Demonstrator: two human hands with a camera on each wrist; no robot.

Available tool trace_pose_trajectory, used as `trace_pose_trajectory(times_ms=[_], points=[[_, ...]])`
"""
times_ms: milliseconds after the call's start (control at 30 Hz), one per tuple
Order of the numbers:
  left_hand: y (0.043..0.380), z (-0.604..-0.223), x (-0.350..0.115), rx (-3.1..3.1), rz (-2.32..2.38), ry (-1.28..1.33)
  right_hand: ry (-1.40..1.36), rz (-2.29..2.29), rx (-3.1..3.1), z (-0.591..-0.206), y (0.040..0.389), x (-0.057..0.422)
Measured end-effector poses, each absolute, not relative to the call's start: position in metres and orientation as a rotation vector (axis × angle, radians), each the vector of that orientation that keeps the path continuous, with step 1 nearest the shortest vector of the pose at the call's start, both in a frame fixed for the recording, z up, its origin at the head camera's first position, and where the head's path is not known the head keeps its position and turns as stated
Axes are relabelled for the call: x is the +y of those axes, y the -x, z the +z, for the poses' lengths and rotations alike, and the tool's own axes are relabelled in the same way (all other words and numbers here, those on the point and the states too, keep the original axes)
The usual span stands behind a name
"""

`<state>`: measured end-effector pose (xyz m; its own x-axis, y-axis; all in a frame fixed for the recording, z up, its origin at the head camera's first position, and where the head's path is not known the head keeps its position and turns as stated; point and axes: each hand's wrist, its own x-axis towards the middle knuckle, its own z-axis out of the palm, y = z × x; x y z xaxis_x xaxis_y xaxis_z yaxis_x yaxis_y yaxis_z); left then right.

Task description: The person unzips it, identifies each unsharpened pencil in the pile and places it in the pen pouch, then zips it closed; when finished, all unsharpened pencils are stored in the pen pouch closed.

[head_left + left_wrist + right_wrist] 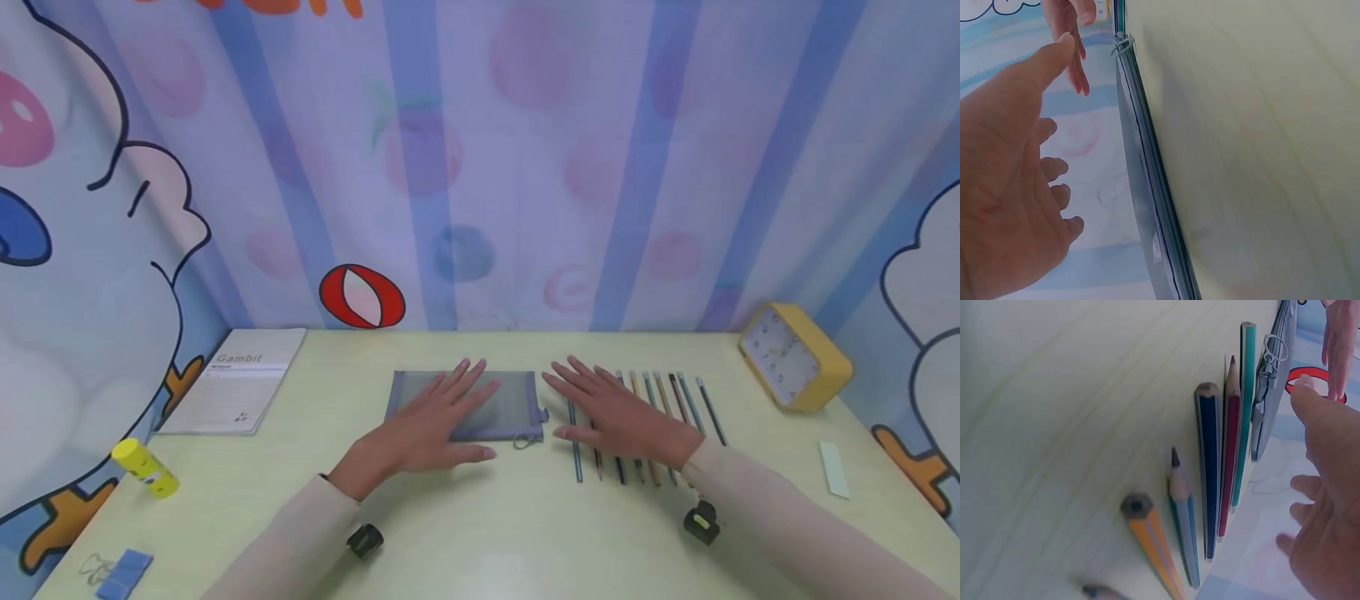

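My left hand (431,425) hovers palm down over a flat grey mesh zip pouch (510,400), fingers spread and holding nothing. At the pouch's near right corner is a zip pull with a metal ring (522,442). To its right, several pencils lie side by side in a row, and my right hand (618,417) is held over them with fingers extended, covering their middles. Among them the right wrist view shows an orange pencil (1157,550), a dark blue pencil (1209,475), a red pencil (1230,456) and a green pencil (1246,400) beside the pouch.
On the left are a Gambit notebook (232,392), a yellow glue stick (146,468) and a blue binder clip (125,575). A yellow clock (795,358) and a pale green strip (833,469) sit at the right. Printed curtains (517,208) rise behind the table.
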<state>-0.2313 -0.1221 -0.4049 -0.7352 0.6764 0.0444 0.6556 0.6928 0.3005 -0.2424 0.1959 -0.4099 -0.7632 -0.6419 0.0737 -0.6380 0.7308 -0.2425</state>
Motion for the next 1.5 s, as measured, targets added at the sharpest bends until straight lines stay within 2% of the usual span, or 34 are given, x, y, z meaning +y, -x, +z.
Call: trace_pose_trajectory(times_ms=[267, 933, 1500], points=[[0.233, -0.405, -0.106, 2.797, 0.545, -1.114, 1.19, -0.508, 2.78, -0.409, 0.245, 0.186], [0.241, -0.414, -0.071, 2.83, 0.659, -1.101, 1.574, -0.442, 2.73, -0.413, 0.259, 0.168], [0.245, -0.415, -0.056, 2.843, 0.625, -1.111, 1.534, -0.389, 2.691, -0.414, 0.26, 0.166]])
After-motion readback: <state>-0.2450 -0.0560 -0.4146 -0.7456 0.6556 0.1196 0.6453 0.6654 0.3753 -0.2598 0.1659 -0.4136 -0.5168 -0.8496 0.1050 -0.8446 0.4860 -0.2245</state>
